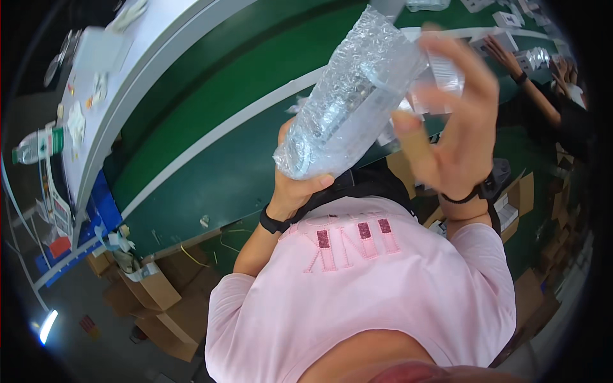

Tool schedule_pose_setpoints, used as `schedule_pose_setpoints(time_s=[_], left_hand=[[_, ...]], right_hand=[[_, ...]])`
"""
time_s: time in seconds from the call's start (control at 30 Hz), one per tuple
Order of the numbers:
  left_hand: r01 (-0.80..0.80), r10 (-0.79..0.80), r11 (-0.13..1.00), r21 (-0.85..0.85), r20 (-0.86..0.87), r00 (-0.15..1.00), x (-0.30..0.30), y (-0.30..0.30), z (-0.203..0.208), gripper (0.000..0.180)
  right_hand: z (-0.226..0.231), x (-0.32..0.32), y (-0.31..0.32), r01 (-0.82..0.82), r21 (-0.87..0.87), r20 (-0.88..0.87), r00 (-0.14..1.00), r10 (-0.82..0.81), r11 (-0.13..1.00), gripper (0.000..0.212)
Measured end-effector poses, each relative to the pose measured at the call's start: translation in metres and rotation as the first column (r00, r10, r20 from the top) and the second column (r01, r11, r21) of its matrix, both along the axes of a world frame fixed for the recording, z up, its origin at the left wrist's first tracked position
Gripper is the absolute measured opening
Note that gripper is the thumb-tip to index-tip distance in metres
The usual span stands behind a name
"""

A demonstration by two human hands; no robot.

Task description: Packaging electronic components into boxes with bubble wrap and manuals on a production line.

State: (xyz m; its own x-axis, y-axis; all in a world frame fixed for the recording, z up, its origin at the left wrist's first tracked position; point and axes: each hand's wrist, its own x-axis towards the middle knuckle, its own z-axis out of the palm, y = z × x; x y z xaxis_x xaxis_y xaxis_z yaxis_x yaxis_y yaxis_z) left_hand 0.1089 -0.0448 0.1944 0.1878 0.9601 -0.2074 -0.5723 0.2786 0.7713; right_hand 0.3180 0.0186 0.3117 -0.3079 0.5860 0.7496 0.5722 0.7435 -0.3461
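Here, left hand (295, 191) grips bubble-wrapped package (351, 99); right hand (461, 131) blurred, spread beside it; pink shirt (383, 303) bears stitched lettering (366, 232).

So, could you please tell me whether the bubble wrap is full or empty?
Not empty: a greyish item shows through the clear wrap held in the left hand.

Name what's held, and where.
The left hand holds the bubble-wrapped package by its lower end; whether the blurred right hand touches it is unclear.
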Motion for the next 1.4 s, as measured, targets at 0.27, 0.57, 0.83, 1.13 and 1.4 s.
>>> schedule_pose_setpoints(time_s=[0.27, 0.57, 0.83, 1.13, 1.4], left_hand=[[-0.227, 0.243, 0.963, 0.145, -0.107, 0.964, -0.092, -0.040, -0.004, 0.095], [-0.005, 0.021, 1.000, -0.026, 0.657, 0.754, -0.139, -0.058, -0.018, 0.092], [0.174, 0.077, 0.977, -0.124, 0.964, 0.253, -0.140, -0.061, -0.006, 0.087], [0.183, -0.043, 0.980, -0.074, 0.823, 0.566, -0.144, -0.056, -0.034, 0.084], [0.401, -0.431, 0.897, -0.186, -0.171, 0.886, -0.116, -0.036, -0.068, 0.085]], right_hand=[[-0.014, -0.086, -0.001, -0.311, -0.116, -0.132, 0.946, 0.296, 0.943, 0.020], [-0.007, -0.181, -0.019, -0.183, -0.017, 0.094, 0.978, 0.184, 0.983, 0.042], [-0.012, -0.211, -0.030, -0.231, -0.027, 0.076, 0.970, 0.232, 0.973, 0.035], [-0.052, -0.187, 0.004, -0.046, -0.315, -0.640, 0.748, -0.176, 0.948, 0.051], [-0.143, -0.094, -0.017, -0.612, -0.760, -0.623, 0.591, -0.512, 0.218, 0.046]])
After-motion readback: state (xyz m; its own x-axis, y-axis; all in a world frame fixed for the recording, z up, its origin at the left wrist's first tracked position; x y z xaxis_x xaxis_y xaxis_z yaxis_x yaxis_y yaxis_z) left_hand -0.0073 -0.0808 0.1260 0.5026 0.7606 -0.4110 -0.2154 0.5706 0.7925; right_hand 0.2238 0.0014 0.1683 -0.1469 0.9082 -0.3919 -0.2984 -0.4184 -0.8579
